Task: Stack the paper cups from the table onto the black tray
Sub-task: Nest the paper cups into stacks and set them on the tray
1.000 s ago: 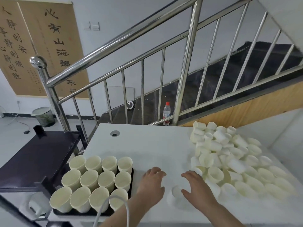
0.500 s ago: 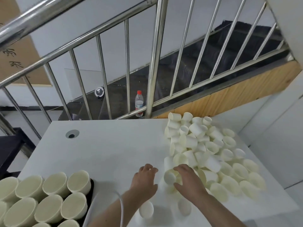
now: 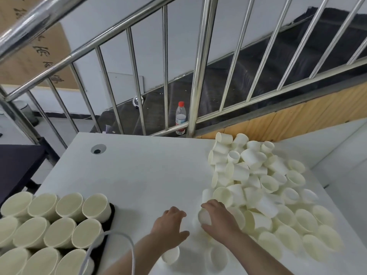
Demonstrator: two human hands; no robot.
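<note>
Steel stair railing (image 3: 198, 80) runs behind the white table. Clear plastic bottle (image 3: 180, 118) with red cap stands upright past the bars, on dark stairs (image 3: 248, 80). Small round white device (image 3: 138, 100) further left, maybe a camera. Calligraphy scroll (image 3: 37, 54) on wall. Grommet hole (image 3: 98, 149) in tabletop. White cable (image 3: 111, 241) near bottom edge.

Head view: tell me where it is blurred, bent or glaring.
Head view: wide-angle bend curves the steel railing and table edges; glare streaks the rail; the loose paper cups wash out pale against the white top; cups near the bottom edge smear soft, like the right hand and left hand; soft shadows only, under the hands.
</note>
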